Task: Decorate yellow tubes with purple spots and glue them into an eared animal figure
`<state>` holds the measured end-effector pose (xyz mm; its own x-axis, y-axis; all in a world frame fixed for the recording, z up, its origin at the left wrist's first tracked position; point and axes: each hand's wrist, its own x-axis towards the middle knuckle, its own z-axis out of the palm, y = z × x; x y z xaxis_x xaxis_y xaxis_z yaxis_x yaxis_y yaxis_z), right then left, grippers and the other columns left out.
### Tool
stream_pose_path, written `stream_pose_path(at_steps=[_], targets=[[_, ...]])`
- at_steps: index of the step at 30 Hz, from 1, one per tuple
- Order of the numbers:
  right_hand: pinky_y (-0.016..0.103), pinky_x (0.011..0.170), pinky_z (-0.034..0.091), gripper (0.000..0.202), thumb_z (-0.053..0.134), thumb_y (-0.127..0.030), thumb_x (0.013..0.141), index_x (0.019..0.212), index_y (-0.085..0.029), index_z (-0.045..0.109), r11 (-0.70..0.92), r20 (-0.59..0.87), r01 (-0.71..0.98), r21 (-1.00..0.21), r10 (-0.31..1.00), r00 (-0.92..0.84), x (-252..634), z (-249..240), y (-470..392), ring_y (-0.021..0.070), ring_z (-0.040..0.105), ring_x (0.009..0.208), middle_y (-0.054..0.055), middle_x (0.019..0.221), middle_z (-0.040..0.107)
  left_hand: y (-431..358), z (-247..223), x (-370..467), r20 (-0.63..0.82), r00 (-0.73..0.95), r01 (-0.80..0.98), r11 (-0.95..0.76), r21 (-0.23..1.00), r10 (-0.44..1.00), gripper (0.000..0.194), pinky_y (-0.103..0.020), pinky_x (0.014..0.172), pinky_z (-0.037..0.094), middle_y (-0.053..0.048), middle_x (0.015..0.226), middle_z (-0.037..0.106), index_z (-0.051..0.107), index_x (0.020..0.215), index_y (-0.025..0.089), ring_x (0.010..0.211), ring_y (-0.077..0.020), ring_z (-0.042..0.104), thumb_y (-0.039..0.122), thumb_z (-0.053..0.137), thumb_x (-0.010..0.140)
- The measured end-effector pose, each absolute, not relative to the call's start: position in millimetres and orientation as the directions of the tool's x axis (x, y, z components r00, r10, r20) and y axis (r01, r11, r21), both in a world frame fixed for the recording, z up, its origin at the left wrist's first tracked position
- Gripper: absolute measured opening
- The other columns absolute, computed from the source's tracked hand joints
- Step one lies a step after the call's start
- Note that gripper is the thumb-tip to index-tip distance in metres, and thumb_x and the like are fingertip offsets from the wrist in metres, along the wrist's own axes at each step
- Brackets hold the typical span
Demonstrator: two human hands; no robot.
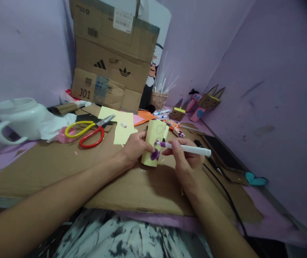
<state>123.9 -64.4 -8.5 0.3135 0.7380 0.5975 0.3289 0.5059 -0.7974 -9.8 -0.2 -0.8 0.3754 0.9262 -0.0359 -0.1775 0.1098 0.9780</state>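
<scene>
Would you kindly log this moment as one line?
left hand: holds yellow paper roll | right hand: purple marker at roll | nearby: scissors, white pitcher

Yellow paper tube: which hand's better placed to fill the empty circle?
Right, likely: the right hand holds the purple-tipped marker, tip just below the circle; the left hand grips the yellow paper tube.

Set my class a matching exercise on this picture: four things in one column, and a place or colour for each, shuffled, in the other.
Things
1. scissors
2. marker
3. paper tube
4. jug

Places and colours
A. steadied by the left hand
B. at the far left of the picture
C. partly yellow, partly red
D. in the right hand

Right pairs: 1-C, 2-D, 3-A, 4-B
</scene>
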Motion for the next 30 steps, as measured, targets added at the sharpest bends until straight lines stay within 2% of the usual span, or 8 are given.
stream_pose_path(at_steps=[11,21,30], targets=[[0.023,0.048,0.050,0.017,0.057,-0.032,0.085,0.080,-0.018,0.064,0.503,0.591,0.319,-0.803,0.739,0.324,124.4,-9.2,-63.7,0.0136,0.065,0.052,0.000,0.059,0.067,-0.7,-0.6,-10.0,-0.037,0.380,-0.199,0.121,0.973,0.924,0.041,-0.033,0.062,0.050,-0.005,0.078,0.070,0.067,0.083,0.014,0.072,-0.0220,0.062,0.001,0.062,0.044],[0.022,0.048,0.050,0.016,0.058,-0.030,0.085,0.078,-0.017,0.064,0.499,0.587,0.324,-0.804,0.753,0.296,125.3,-9.4,-64.1,0.0133,0.065,0.051,0.000,0.058,0.066,0.3,-0.9,-9.5,-0.052,0.377,-0.189,0.132,0.973,0.925,0.041,-0.037,0.068,0.052,-0.007,0.080,0.070,0.065,0.084,0.012,0.079,-0.0253,0.064,0.002,0.062,0.044],[0.022,0.049,0.051,0.016,0.058,-0.031,0.085,0.080,-0.017,0.064,0.518,0.602,0.318,-0.794,0.743,0.293,125.0,-12.1,-63.1,0.0137,0.066,0.052,0.000,0.060,0.067,0.0,-0.7,-9.4,-0.047,0.383,-0.204,0.134,0.970,0.923,0.040,-0.034,0.064,0.051,-0.005,0.076,0.069,0.066,0.082,0.012,0.072,-0.0224,0.063,0.001,0.061,0.043]])
